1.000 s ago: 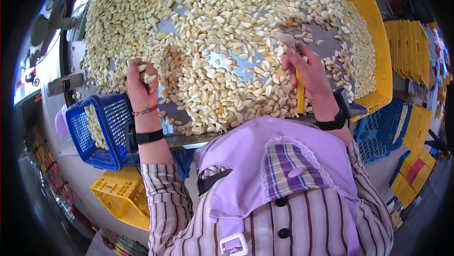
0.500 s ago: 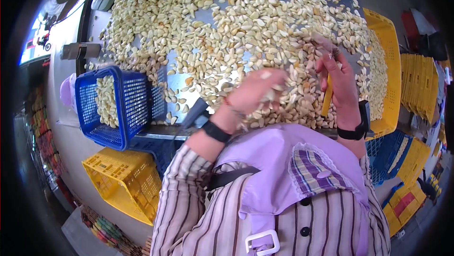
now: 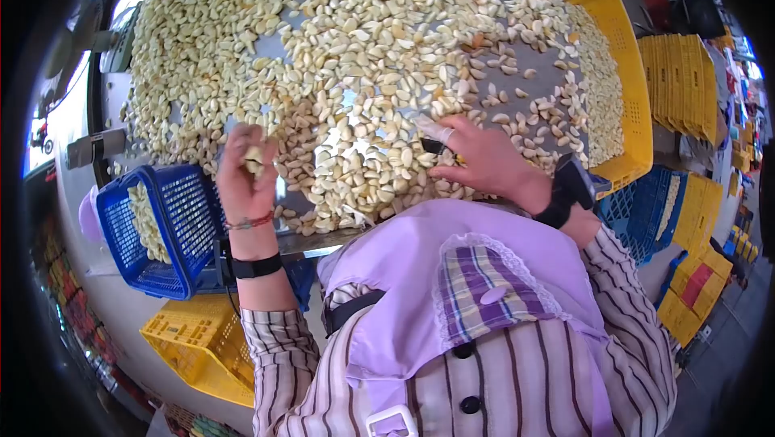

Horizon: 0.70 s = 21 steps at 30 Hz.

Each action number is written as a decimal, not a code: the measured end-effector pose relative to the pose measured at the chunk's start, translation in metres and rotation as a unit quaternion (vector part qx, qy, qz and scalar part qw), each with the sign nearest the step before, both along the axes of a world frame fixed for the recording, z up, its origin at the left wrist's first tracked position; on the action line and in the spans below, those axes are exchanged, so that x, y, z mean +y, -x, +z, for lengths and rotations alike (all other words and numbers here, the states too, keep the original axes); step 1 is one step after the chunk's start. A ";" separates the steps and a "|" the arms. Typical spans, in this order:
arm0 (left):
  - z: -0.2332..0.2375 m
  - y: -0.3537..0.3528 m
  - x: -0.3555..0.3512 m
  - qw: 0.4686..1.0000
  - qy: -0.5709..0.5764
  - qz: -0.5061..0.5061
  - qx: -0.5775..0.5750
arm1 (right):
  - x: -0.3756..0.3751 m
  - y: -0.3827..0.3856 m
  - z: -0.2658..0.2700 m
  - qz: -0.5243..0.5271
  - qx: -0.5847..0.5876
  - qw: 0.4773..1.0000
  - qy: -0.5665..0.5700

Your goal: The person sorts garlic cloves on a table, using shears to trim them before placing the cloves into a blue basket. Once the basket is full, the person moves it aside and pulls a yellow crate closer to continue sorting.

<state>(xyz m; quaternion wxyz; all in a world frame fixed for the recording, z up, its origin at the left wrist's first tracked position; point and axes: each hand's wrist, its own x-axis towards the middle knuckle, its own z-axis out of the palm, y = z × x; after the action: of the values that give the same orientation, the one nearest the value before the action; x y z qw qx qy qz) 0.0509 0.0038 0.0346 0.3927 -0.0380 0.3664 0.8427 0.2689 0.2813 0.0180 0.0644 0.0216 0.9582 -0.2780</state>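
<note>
Pale garlic-like cloves [image 3: 363, 49] are spread over a metal table [image 3: 517, 86]. At the left, near the blue basket [image 3: 173, 211], my left hand [image 3: 246, 182] is raised with curled fingers round one or more cloves [image 3: 254, 161]; it is slightly blurred. My right hand [image 3: 488, 158] rests over the cloves right of centre, its fingers bent round a thin tool [image 3: 433, 146] whose dark end shows between thumb and forefinger. White covering shows at a fingertip of that hand. Most of the tool is hidden by the palm.
Cloves also lie in the blue basket. Beyond the table's right edge is a yellow crate [image 3: 638, 73] full of smaller pieces. An empty yellow crate [image 3: 202, 344] stands low at the left. Stacked yellow crates [image 3: 678, 86] and blue crates [image 3: 646, 211] are at the right.
My left hand has moved left toward the blue basket. My right hand has swung inward and turned, so the tool's yellow handle is now hidden. The whole view has shifted.
</note>
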 end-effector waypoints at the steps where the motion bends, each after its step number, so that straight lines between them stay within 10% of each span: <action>1: 0.001 -0.010 0.012 0.986 0.159 -0.018 0.053 | 0.002 -0.002 0.000 -0.003 -0.002 1.000 -0.004; 3: 0.005 -0.032 0.046 0.899 0.353 -0.194 0.172 | 0.009 -0.004 0.000 -0.059 -0.087 0.994 -0.015; 6: -0.017 -0.066 0.084 0.590 0.337 -0.307 0.667 | 0.043 -0.021 -0.016 -0.141 -0.068 0.983 -0.095; 9: -0.031 -0.082 0.099 0.495 0.353 -0.382 0.696 | 0.089 -0.045 -0.020 -0.218 -0.031 0.960 -0.170; 11: -0.041 -0.073 0.096 0.510 0.299 -0.357 0.723 | 0.112 -0.059 -0.014 -0.254 -0.024 0.945 -0.205; 13: -0.031 -0.067 0.094 0.786 0.241 -0.322 0.469 | 0.125 -0.069 -0.003 -0.320 -0.042 0.937 -0.134; 16: -0.016 -0.043 0.074 0.942 0.115 -0.284 0.139 | 0.108 -0.064 0.013 -0.300 0.018 0.952 -0.064; 21: -0.022 -0.006 0.041 0.980 -0.179 -0.085 0.023 | 0.026 -0.009 0.027 -0.090 -0.105 0.987 0.079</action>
<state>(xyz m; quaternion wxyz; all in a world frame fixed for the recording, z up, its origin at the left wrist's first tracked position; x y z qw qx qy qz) 0.0573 0.0451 0.0121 0.4549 0.0837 0.2209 0.8586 0.2780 0.3073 0.0447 0.1406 0.1321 0.9154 -0.3534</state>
